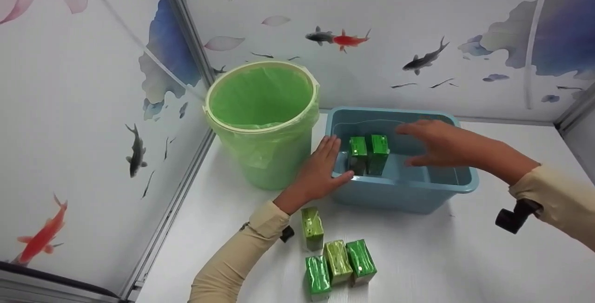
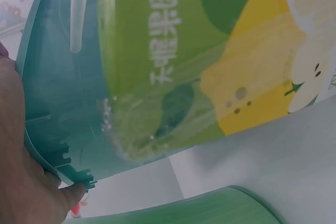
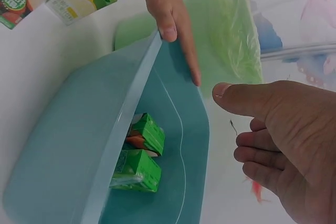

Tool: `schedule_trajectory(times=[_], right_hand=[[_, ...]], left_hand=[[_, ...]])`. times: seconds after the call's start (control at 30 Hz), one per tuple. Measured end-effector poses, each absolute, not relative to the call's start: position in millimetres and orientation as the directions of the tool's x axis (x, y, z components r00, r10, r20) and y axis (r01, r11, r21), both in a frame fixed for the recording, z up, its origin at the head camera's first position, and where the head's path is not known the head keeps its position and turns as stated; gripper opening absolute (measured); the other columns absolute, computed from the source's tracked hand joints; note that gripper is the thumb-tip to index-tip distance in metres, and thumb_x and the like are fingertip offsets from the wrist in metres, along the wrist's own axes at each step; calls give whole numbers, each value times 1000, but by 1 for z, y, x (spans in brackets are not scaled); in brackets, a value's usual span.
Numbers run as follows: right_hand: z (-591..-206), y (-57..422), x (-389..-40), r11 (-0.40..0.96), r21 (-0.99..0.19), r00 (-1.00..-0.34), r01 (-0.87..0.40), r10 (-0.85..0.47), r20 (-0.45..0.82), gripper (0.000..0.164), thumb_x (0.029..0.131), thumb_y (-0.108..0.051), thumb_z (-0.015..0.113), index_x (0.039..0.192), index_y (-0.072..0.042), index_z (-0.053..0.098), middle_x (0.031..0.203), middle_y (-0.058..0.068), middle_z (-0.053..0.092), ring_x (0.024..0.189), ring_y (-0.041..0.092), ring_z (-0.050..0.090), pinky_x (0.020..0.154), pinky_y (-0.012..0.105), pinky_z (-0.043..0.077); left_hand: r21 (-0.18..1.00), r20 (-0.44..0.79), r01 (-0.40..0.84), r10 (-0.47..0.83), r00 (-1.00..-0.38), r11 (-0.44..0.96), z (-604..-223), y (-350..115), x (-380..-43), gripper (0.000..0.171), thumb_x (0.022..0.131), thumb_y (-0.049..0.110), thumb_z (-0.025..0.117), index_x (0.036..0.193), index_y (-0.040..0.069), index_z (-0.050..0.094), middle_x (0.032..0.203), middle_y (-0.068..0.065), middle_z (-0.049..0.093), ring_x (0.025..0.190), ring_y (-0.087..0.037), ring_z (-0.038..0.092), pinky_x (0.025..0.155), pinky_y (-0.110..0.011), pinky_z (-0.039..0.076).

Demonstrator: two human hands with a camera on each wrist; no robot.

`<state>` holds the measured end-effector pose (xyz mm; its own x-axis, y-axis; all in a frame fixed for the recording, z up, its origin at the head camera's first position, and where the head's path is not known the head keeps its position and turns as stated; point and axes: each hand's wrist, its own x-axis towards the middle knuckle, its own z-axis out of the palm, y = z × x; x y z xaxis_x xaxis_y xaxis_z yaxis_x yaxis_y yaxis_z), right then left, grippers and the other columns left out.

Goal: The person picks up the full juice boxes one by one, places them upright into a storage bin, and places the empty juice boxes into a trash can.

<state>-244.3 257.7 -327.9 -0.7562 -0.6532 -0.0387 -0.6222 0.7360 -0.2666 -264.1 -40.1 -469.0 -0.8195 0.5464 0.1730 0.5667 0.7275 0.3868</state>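
Observation:
A blue plastic tub [image 1: 395,196] stands against the back wall, with two green juice boxes [image 1: 379,147] upright side by side at its left end. My left hand [image 1: 318,173] rests on the tub's left rim, its fingers fairly straight and the thumb at the front corner. Above the tub's interior hovers my right hand [image 1: 439,145], thumb apart from the fingers and nothing held; the right wrist view shows the palm bare. Several juice boxes [image 1: 338,261], some darker green and some yellow-green, stand in front of the tub. One yellow-green box [image 2: 220,51] fills much of the left wrist view.
Left of the tub is a tall green bin [image 1: 274,168] lined with a thin green bag. White panels [image 1: 381,5] printed with fish and petals rise at the back and left. A white tabletop [image 1: 441,256] lies under everything.

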Motion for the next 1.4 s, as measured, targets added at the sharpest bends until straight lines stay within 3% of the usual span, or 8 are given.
schedule_trajectory(times=[0.47,0.77,1.0,1.4], right_hand=[[-330,245,-202,672,-244,-704,-699,-706,75,73,78,-22,90,141,-5,56,131,15,65,115,33,65,82,47,59],[-357,240,-169,633,-287,-680,-719,-726,102,73,80,-20,88,142,-4,53,131,15,64,115,33,64,81,45,60],[-388,231,-147,626,-345,-685,-700,-725,73,72,82,-28,87,142,-5,53,132,11,63,115,28,65,82,41,60],[-438,214,-126,561,-432,-610,-706,-792,-31,73,87,-41,81,145,-10,50,138,5,58,121,22,60,92,44,56]], left_hand=[[397,150,557,547,-824,730,-468,-40,-263,91,101,60,47,161,1,13,169,-15,12,156,-27,3,124,-36,12],[393,155,554,541,-827,734,-469,-40,-264,91,101,60,46,162,1,14,169,-14,11,156,-26,3,124,-36,12],[397,159,558,544,-824,729,-469,-40,-265,92,100,60,48,162,1,13,169,-15,11,156,-28,3,124,-37,12],[405,173,554,534,-827,727,-471,-39,-263,89,100,57,50,161,0,16,169,-15,15,156,-28,6,124,-37,14]])
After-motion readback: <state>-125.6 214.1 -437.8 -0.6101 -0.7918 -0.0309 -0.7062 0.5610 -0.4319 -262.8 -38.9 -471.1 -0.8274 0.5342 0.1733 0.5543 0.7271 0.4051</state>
